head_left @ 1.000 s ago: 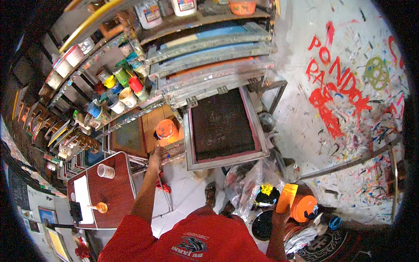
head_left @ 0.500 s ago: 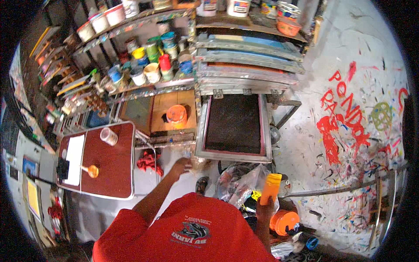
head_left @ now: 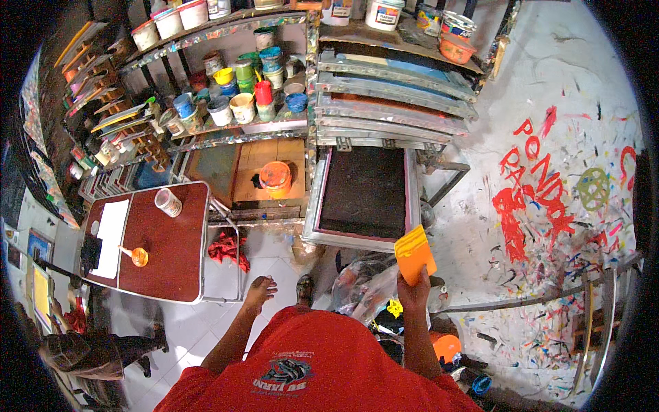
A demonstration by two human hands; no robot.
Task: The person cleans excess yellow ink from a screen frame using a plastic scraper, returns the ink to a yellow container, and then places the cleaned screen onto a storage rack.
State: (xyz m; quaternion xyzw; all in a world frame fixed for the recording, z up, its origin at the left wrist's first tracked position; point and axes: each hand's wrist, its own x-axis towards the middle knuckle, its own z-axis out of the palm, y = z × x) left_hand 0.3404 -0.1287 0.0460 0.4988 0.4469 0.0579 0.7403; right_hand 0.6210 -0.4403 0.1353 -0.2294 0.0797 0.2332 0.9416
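In my right hand [head_left: 414, 291] is a flat orange scraper [head_left: 414, 255], held upright, with yellow ink smeared along its far edge. It overlaps the near right corner of a framed printing screen [head_left: 364, 192], which has a dark mesh and a metal frame; whether it touches the frame I cannot tell. My left hand [head_left: 260, 291] holds nothing, its fingers apart over the tiled floor. Nearest to it is a folding table [head_left: 163, 257] with a dark red top, which carries a clear plastic cup [head_left: 167, 202], a small orange pot [head_left: 140, 257] with a stick, and white paper [head_left: 111, 237].
Shelves of ink pots [head_left: 241, 108] stand ahead, beside a rack of stacked screens [head_left: 398, 89]. An orange tub [head_left: 275, 178] sits on the lower shelf. Plastic bags [head_left: 360, 285] and an orange bucket [head_left: 447, 347] lie near my right arm. Another person's leg [head_left: 130, 347] shows at lower left.
My right hand has moved forward with the scraper, up to the screen's near corner. My left hand has drawn back and a little left. The person's leg at lower left has come into view.
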